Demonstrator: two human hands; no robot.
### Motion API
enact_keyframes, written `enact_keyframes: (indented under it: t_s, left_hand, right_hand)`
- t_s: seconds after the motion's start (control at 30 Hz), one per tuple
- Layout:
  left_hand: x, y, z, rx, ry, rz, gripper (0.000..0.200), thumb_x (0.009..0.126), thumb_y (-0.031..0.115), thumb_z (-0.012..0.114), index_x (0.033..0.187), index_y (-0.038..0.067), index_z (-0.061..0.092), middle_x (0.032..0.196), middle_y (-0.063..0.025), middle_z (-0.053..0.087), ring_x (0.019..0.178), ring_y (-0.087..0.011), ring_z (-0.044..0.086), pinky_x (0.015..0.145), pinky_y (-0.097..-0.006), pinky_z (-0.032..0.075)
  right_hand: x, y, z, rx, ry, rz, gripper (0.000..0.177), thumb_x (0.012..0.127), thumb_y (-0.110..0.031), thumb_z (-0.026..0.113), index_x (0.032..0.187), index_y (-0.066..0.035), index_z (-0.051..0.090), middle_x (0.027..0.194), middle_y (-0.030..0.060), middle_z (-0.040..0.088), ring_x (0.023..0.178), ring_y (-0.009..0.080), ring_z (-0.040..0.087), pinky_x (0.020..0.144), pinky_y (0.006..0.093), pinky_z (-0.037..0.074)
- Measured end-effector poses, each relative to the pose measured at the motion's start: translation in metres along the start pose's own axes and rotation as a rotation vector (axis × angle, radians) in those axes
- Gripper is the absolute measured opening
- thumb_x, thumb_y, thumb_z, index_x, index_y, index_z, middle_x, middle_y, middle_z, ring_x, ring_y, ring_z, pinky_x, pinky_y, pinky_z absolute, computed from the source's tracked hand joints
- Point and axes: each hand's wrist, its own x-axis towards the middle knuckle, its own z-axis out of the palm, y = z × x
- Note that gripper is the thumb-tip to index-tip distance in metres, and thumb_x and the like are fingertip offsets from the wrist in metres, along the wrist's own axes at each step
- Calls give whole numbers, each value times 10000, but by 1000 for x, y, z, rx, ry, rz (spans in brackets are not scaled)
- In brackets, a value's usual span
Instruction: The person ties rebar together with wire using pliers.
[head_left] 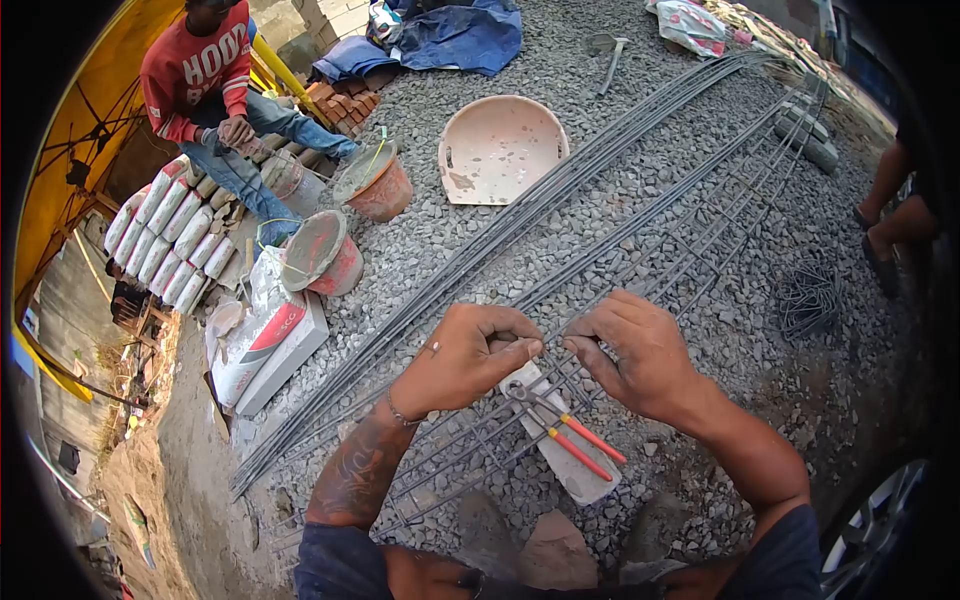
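Note:
My left hand (470, 355) and my right hand (640, 350) are raised close together, thumbs and fingers pinched toward each other. Whatever thin thing they pinch is too small to make out. Just below them is a rebar cage (480, 440) of long bars with cross ties, slanting up to the right. Pincers (570, 438) with red and yellow handles lie on a pale flat slab (577, 482) beneath my hands. Neither hand touches the pincers.
Loose rebar (420, 330) runs diagonally over the gravel (420, 100). A pink basin (505, 140), buckets (325, 255), a cement bag (250, 330), a hammer (612, 65) and coiled wire (810, 298) lie around. A person (200, 70) sits at left; another's legs (895, 220) show right.

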Motion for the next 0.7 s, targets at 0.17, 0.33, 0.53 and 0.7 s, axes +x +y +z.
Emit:
enact_keyframes:
  t_s: [0.17, 0.33, 0.53, 0.7]
  left_hand:
    - [7, 12, 19, 321, 379, 71, 163, 848, 138, 617, 886, -15, 662, 800, -47, 645, 632, -73, 517, 573, -233, 432]
    - [4, 15, 3, -273, 388, 68, 199, 897, 157, 555, 942, -29, 611, 727, -32, 583, 616, -75, 480, 567, -224, 411]
    - [18, 9, 8, -943, 254, 139, 174, 943, 174, 483, 988, 15, 537, 757, -27, 542, 672, -97, 499, 601, -232, 432]
    - [25, -4, 0, -522, 555, 233, 192, 940, 177, 496, 955, -3, 560, 777, -32, 580, 750, -105, 554, 690, -253, 462]
  right_hand:
    - [1, -3, 6, -352, 175, -368, 177, 718, -98, 660, 876, -24, 630, 776, 80, 584, 720, 249, 560, 659, 358, 448]
    - [9, 15, 9, -303, 255, -149, 299, 786, -172, 646, 1022, -3, 577, 975, 144, 577, 902, 276, 560, 804, 401, 440]
    - [8, 3, 41, 629, -254, 291, 236, 931, -187, 493, 1018, 23, 555, 794, 84, 623, 693, 133, 583, 674, 288, 480]
    - [7, -1, 42, 260, -119, 170, 154, 888, -128, 536, 885, 15, 592, 629, 104, 574, 489, 175, 548, 481, 308, 432]
